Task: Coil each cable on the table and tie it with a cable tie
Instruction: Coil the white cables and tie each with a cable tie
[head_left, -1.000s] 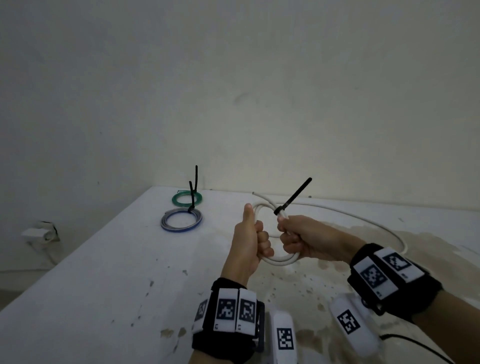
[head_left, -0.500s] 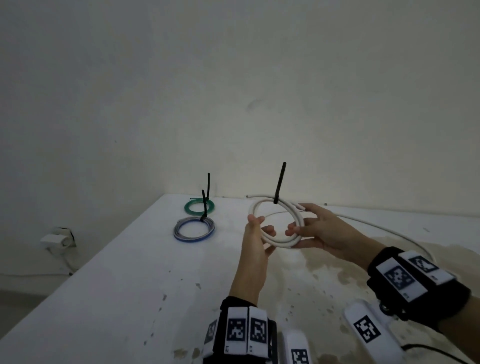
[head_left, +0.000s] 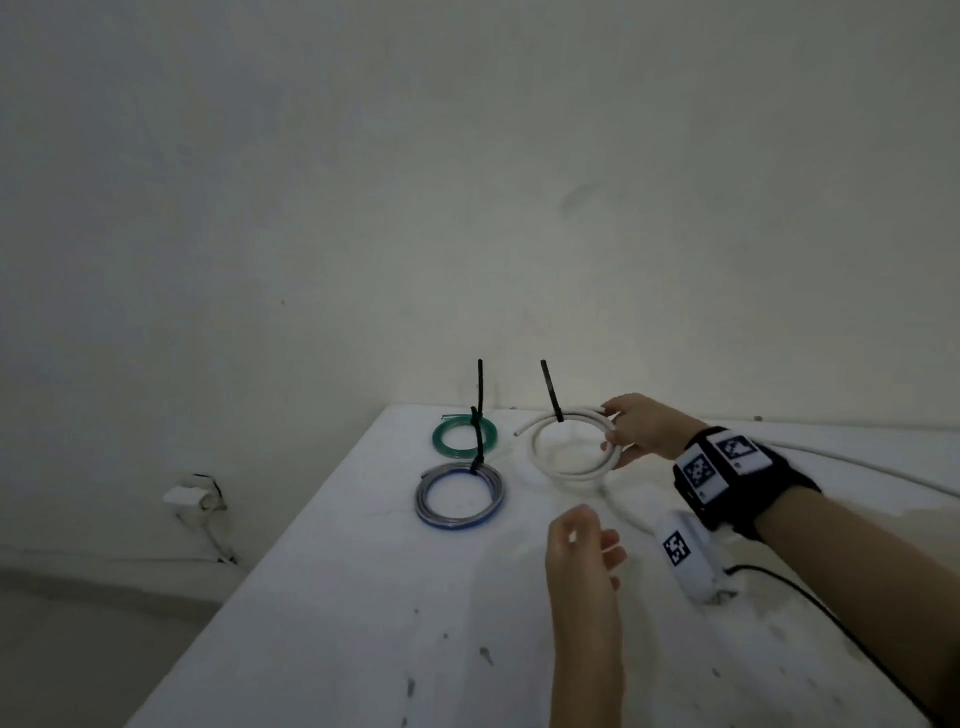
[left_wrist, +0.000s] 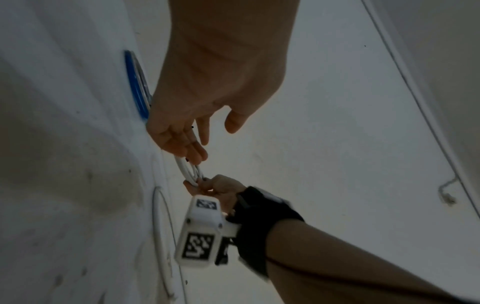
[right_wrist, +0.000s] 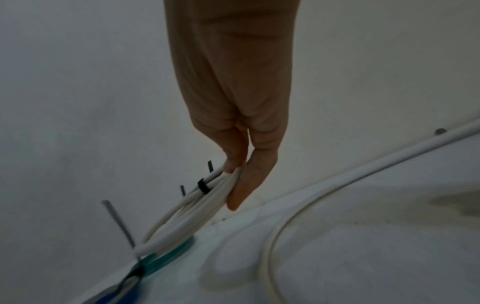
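Observation:
A white cable coil (head_left: 569, 470) bound by a black cable tie (head_left: 551, 395) hangs low over the far end of the table (head_left: 363, 597). My right hand (head_left: 613, 431) pinches its right side between thumb and fingers (right_wrist: 250, 174). In the right wrist view the white coil (right_wrist: 197, 207) tilts down toward the green coil (right_wrist: 168, 257). My left hand (head_left: 592, 540) hovers nearer to me with relaxed fingers and holds nothing. A tied green coil (head_left: 465, 439) and a tied blue-grey coil (head_left: 460, 496) lie to the left. A loose white cable (head_left: 841, 454) runs along the right.
A bare wall stands right behind the table. The table's left edge drops to the floor, where a wall socket (head_left: 192, 499) with a lead sits low. A black lead (head_left: 831, 623) trails from my right wrist camera (head_left: 691, 556).
My left hand let go of the white coil and drew back toward me. My right hand carried the tied coil out and down toward the green and blue coils.

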